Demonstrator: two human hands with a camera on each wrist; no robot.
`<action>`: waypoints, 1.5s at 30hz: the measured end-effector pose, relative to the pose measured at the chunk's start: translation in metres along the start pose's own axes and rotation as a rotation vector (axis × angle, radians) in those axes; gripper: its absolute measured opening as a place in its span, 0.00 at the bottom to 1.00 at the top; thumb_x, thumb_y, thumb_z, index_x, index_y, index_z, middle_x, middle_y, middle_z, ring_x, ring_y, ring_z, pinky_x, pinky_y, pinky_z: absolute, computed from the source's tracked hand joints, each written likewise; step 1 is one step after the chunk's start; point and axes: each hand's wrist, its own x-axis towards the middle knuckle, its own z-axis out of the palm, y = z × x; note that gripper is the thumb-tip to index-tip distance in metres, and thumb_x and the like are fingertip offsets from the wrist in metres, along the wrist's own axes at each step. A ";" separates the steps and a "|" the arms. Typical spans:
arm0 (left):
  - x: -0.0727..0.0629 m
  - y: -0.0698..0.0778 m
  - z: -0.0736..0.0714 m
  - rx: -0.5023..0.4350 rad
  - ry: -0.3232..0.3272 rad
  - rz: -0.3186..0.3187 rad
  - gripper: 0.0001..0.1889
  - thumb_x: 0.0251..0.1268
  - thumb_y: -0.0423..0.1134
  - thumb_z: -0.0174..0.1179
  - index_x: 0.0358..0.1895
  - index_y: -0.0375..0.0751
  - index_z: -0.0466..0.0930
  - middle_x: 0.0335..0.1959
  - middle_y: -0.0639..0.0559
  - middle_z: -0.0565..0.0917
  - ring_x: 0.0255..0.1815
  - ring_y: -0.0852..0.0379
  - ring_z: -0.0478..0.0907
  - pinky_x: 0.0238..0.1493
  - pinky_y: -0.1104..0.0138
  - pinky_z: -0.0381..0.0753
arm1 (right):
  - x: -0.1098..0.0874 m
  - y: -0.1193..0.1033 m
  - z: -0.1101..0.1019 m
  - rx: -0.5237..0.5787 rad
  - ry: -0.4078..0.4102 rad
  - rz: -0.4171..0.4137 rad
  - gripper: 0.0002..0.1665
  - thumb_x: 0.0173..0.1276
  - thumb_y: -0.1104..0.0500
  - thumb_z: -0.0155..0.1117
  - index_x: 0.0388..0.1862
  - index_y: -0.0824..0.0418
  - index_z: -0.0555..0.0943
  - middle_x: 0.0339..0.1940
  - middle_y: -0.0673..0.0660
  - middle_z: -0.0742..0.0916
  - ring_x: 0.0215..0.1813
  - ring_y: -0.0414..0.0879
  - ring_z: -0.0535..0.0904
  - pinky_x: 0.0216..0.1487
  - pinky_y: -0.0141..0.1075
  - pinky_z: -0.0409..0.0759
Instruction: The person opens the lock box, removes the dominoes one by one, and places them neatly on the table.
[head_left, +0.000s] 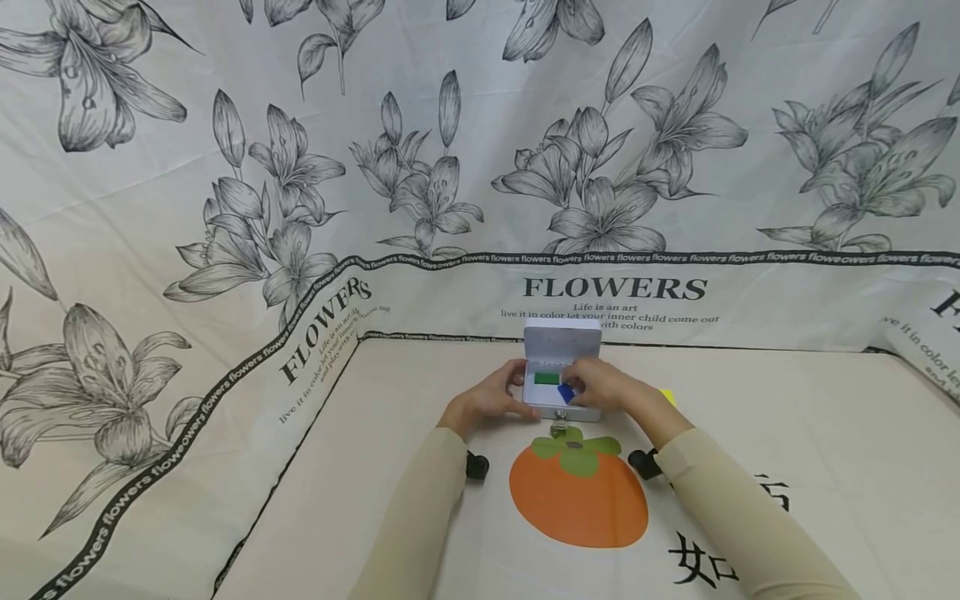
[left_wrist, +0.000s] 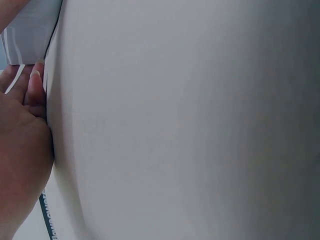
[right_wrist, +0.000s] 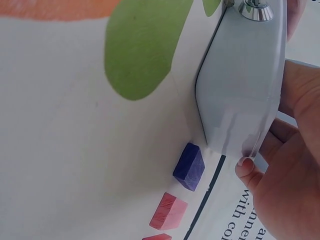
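Note:
A small light-grey metal cash box (head_left: 536,397) stands on the cloth with its lid (head_left: 562,342) raised. My left hand (head_left: 492,395) holds its left side, thumb near the front corner and fingers along the side wall. Inside the box lies a green block (head_left: 547,378). My right hand (head_left: 600,384) reaches over the box's right side and pinches a blue block (head_left: 566,394) just right of the green one. A lock with a key (head_left: 558,425) sits on the box front. In the right wrist view, the right little finger is close to the box's outer wall (right_wrist: 235,90).
Right of the box, a dark blue-purple block (right_wrist: 189,167) and a pink block (right_wrist: 168,211) lie on the cloth, with another pinkish piece (right_wrist: 157,237) at the frame edge. Something yellow (head_left: 667,397) shows behind the right wrist. A printed orange persimmon (head_left: 578,496) marks the cloth in front.

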 end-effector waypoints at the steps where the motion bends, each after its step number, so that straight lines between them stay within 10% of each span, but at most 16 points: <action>1: 0.000 0.000 0.000 -0.001 0.001 0.001 0.54 0.46 0.35 0.82 0.79 0.52 0.60 0.61 0.52 0.74 0.61 0.54 0.68 0.68 0.57 0.66 | 0.000 0.000 0.000 0.003 0.002 0.001 0.18 0.60 0.67 0.75 0.49 0.70 0.85 0.38 0.57 0.86 0.40 0.46 0.76 0.46 0.43 0.78; 29: 0.002 -0.004 0.000 0.007 0.004 -0.002 0.53 0.47 0.38 0.82 0.78 0.54 0.61 0.60 0.56 0.75 0.62 0.56 0.68 0.68 0.58 0.67 | 0.003 -0.006 0.006 -0.091 0.066 0.058 0.11 0.61 0.58 0.77 0.39 0.63 0.87 0.25 0.50 0.80 0.31 0.45 0.71 0.34 0.38 0.67; 45: 0.000 -0.002 0.000 0.001 0.002 -0.001 0.53 0.47 0.37 0.81 0.78 0.54 0.61 0.61 0.55 0.74 0.63 0.55 0.68 0.69 0.57 0.66 | -0.006 -0.003 0.006 -0.003 0.125 0.065 0.25 0.63 0.56 0.76 0.55 0.69 0.83 0.42 0.58 0.87 0.43 0.50 0.81 0.50 0.49 0.79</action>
